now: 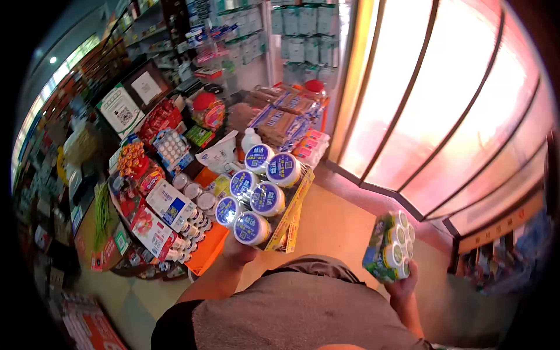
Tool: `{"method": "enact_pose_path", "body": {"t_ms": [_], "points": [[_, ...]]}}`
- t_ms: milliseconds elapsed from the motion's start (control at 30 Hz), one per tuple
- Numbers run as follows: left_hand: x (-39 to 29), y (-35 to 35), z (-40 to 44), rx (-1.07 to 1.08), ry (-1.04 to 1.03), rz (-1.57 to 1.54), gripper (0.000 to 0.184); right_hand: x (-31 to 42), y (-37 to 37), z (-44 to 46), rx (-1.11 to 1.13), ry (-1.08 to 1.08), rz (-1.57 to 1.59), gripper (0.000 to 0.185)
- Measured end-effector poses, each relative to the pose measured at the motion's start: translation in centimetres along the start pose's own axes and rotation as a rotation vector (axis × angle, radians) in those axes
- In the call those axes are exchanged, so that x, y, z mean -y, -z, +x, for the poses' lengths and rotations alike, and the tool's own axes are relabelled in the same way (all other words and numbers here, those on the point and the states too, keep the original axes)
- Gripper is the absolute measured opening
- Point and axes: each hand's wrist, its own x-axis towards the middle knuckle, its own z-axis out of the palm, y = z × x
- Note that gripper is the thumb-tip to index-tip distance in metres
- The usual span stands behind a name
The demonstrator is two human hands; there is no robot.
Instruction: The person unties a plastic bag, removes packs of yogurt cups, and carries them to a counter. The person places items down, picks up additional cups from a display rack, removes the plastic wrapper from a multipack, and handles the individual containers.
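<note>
My left hand (240,249) is wrapped round the near lower corner of a yellow display box (287,227). In that box stand several round tubs with blue-and-white lids (267,198). Out to the right, my right hand (402,282) grips the lower end of a green pack of small white-lidded containers (388,248), held over the floor. The yellow box is beside the crowded counter, close to an orange display tray (211,249) with small bottles.
The counter holds blue-and-tan packages (280,125), a red-lidded jar (207,111), QR code signs (121,111) and green stalks (102,216). A bright glass-panelled case (443,105) stands at the right. Shelves line the back wall.
</note>
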Motion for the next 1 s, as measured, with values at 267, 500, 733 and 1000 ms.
{"method": "enact_pose_path", "body": {"t_ms": [267, 500, 733, 1000], "points": [[-2.0, -4.5, 5.1, -0.242, -0.317, 0.096, 0.065, 1.4, -6.5, 28.3, 0.366, -0.333, 0.022, 0.069], [-5.9, -1.2, 6.2, -0.425, -0.47, -0.054, 0.068, -5.8, -15.4, 42.4, 0.486, -0.548, -0.01, 0.07], [-8.1, 0.6, 9.8, -0.446, -0.632, -0.061, 0.071, -10.4, -22.2, 55.3, 0.336, -0.643, -0.211, 0.06], [-5.8, -0.2, 10.7, -0.725, -0.856, 0.279, 0.069, -21.3, -29.9, 73.5, 0.411, -0.713, -0.218, 0.045]]}}
